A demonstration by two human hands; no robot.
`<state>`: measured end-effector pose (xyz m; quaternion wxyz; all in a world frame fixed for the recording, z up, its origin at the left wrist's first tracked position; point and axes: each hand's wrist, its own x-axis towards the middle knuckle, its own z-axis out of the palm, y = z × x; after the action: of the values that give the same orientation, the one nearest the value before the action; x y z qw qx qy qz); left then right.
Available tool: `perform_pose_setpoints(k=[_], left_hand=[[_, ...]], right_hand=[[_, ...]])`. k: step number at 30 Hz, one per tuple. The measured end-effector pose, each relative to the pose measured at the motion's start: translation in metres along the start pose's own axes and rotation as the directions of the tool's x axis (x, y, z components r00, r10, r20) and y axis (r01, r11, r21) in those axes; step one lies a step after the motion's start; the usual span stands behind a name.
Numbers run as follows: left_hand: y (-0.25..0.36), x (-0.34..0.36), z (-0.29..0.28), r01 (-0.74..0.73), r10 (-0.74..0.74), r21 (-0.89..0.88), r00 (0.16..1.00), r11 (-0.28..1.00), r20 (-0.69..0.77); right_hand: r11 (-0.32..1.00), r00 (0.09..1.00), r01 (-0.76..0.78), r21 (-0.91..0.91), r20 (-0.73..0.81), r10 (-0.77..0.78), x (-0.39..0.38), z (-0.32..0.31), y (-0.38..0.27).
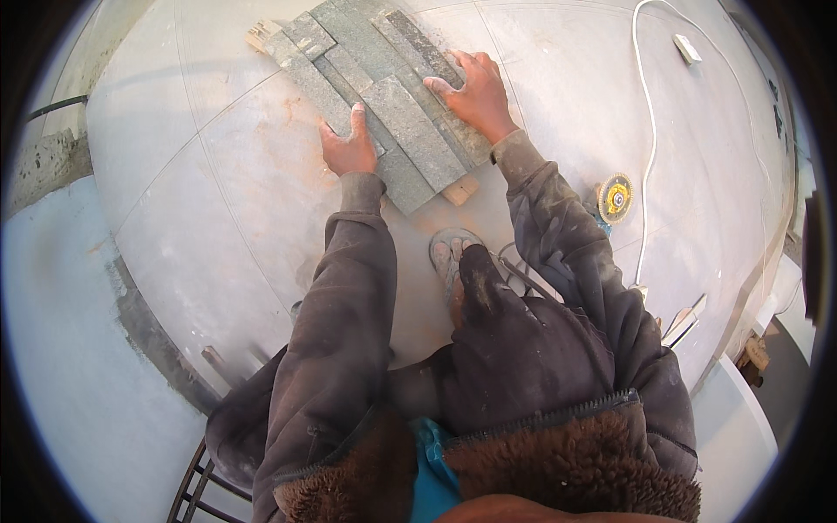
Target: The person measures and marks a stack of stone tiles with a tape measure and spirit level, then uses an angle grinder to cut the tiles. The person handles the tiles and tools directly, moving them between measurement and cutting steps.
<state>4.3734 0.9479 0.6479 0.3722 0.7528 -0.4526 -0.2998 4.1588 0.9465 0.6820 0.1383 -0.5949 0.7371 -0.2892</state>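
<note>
A grey-green stone cladding panel (pixel 410 118), made of staggered strips of uneven height, lies slanted in front of me. My left hand (pixel 349 152) grips its left edge, the thumb up along the stone and the other fingers mostly hidden. At the opposite edge, my right hand (pixel 479 100) holds the panel with thumb toward its top and fingers bent at the side. Under the near end sticks out a wood block (pixel 460 190). Another pale piece of wood (pixel 261 37) shows by the far left corner. Both hands are dusty.
An angle grinder with a yellow-centred disc (pixel 615 199) lies on the floor right of my right forearm. A white cable (pixel 647 131) runs past it, and a white socket block (pixel 687 49) sits farther off. My sandalled foot (pixel 453 253) is close to the panel.
</note>
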Motion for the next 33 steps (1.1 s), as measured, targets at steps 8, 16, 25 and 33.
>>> perform_pose_setpoints(k=[8,16,25,33], left_hand=[[0.011,0.002,-0.006,0.086,-0.089,0.073,0.995,0.994,0.043],[-0.014,0.018,-0.008,0.056,-0.055,-0.012,0.997,0.998,0.055],[0.027,-0.019,-0.043,-0.269,0.240,-0.229,0.959,0.936,-0.148],[0.115,-0.199,-0.017,-0.210,0.213,-0.192,0.079,0.959,0.974]], right_hand=[[0.875,0.876,-0.337,-0.348,-0.457,0.155,-0.183,-0.130,0.090],[0.341,0.535,-0.830,-0.441,-0.457,0.711,-0.280,-0.137,0.091],[0.659,0.662,-0.745,-0.108,-0.242,0.709,-0.309,-0.167,0.134],[0.257,0.799,-0.467,0.846,0.280,0.532,-0.194,-0.194,0.034]])
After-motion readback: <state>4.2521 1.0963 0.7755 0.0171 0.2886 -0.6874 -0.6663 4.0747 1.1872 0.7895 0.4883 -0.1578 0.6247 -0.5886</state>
